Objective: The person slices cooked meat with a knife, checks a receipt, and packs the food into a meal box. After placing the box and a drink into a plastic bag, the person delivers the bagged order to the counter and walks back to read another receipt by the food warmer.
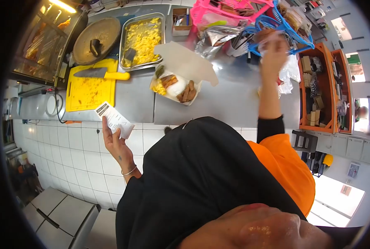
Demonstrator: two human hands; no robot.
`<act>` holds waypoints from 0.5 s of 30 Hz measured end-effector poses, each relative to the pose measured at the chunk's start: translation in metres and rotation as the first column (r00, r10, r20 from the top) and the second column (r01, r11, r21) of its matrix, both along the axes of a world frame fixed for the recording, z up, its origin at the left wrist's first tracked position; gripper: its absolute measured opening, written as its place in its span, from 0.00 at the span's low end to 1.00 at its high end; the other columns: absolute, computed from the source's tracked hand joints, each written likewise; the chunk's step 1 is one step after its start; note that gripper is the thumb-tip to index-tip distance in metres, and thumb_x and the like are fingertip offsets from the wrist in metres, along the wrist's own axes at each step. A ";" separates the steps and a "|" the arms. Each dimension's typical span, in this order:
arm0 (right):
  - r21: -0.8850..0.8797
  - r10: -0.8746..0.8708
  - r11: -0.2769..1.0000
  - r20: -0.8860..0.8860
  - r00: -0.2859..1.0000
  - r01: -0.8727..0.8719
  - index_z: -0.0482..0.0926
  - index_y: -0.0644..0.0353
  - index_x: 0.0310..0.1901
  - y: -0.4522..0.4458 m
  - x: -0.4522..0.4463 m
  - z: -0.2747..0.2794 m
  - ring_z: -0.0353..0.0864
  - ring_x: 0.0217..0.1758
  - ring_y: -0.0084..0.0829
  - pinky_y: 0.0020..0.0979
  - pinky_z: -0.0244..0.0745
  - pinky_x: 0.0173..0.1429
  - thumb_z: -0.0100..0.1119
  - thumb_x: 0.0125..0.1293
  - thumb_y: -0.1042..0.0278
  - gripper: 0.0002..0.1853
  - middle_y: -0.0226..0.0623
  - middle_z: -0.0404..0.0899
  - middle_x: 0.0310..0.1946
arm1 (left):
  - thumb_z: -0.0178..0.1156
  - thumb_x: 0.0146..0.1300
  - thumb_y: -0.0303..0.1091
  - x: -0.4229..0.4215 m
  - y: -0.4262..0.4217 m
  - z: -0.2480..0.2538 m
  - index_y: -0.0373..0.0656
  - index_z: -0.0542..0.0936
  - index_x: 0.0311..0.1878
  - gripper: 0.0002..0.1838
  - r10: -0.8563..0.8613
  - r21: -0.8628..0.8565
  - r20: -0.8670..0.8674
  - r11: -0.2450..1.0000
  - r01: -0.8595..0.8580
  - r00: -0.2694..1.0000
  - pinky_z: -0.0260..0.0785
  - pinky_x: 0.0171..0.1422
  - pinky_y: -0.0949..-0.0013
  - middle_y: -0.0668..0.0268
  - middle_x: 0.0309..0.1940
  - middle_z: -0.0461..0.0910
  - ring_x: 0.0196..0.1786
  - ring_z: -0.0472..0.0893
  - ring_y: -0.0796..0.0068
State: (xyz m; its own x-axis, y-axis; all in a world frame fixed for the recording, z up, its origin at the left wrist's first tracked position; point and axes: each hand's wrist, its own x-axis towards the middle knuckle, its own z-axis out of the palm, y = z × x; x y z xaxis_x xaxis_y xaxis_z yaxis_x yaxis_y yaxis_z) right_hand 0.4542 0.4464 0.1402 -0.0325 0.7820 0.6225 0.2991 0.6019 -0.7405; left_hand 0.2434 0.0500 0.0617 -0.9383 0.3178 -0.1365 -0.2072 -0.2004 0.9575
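The tabletop (230, 99) is metal and runs across the view. At its far left corner stands a lit glass-fronted warmer (39, 45). Toward the far right corner are a pink basket (212, 12) and, nearer the right edge, a blue basket (298, 34), with shiny wrapping beside them. A round stone dish (104, 36) holding a dark lump sits near the far edge, just right of the warmer; next to it is a metal tray (163, 37) of yellow pieces. A yellow board (104, 93), scattered with crumbs, lies along the near edge, left of the middle. Around the middle stands a box (188, 61), lid open toward the far side, holding white rice, brown pieces and yellow bits. The right hand (274, 50) is blurred over the blue basket; I cannot tell whether its fingers pinch anything. The left hand (116, 145), at the near edge, pinches a printed slip (115, 121) between thumb and fingers. A yellow-handled knife (102, 74) lies across the board.
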 end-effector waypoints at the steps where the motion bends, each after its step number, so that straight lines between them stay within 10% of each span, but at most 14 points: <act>1: 0.389 -0.257 0.894 0.042 0.965 0.221 0.79 0.63 0.37 0.032 0.017 0.029 0.77 0.31 0.26 0.30 0.72 0.35 0.59 0.65 0.63 0.11 0.34 0.79 0.29 | 0.48 0.59 0.20 0.007 0.007 0.003 0.37 0.63 0.69 0.31 0.001 0.000 -0.001 1.000 -0.001 1.000 0.68 0.62 0.64 0.57 0.67 0.64 0.63 0.70 0.63; 5: 0.593 -0.476 0.696 -0.044 0.879 0.406 0.82 0.62 0.39 0.162 0.076 0.076 0.81 0.37 0.41 0.36 0.73 0.43 0.58 0.64 0.59 0.13 0.43 0.82 0.33 | 0.51 0.53 0.17 0.037 0.051 0.010 0.35 0.63 0.69 0.35 -0.277 -0.064 -0.191 0.961 0.269 0.942 0.68 0.60 0.72 0.57 0.67 0.64 0.59 0.73 0.74; 7: 0.373 -0.415 0.891 0.436 0.799 0.259 0.84 0.57 0.40 0.204 0.086 0.069 0.83 0.42 0.43 0.36 0.74 0.46 0.59 0.62 0.53 0.16 0.44 0.84 0.35 | 0.55 0.53 0.18 0.060 0.086 0.015 0.36 0.63 0.69 0.36 -0.444 0.031 -0.088 0.893 0.448 0.892 0.69 0.56 0.75 0.60 0.68 0.65 0.52 0.77 0.78; 10: 0.176 -0.219 0.975 0.623 0.751 0.138 0.85 0.54 0.41 0.252 0.096 0.046 0.84 0.44 0.42 0.35 0.74 0.48 0.59 0.61 0.48 0.18 0.43 0.85 0.34 | 0.58 0.56 0.22 0.096 0.152 0.021 0.41 0.64 0.70 0.35 -0.747 0.117 -0.132 0.641 0.759 0.652 0.67 0.58 0.74 0.64 0.67 0.66 0.53 0.76 0.78; 15: 0.432 -0.194 0.899 0.241 0.951 0.074 0.83 0.55 0.46 0.170 0.099 0.028 0.82 0.41 0.35 0.32 0.73 0.48 0.60 0.63 0.57 0.15 0.38 0.83 0.38 | 0.58 0.53 0.24 0.169 0.262 -0.017 0.42 0.62 0.71 0.38 -0.947 0.245 -0.014 0.308 0.919 0.321 0.69 0.47 0.77 0.65 0.67 0.66 0.43 0.75 0.85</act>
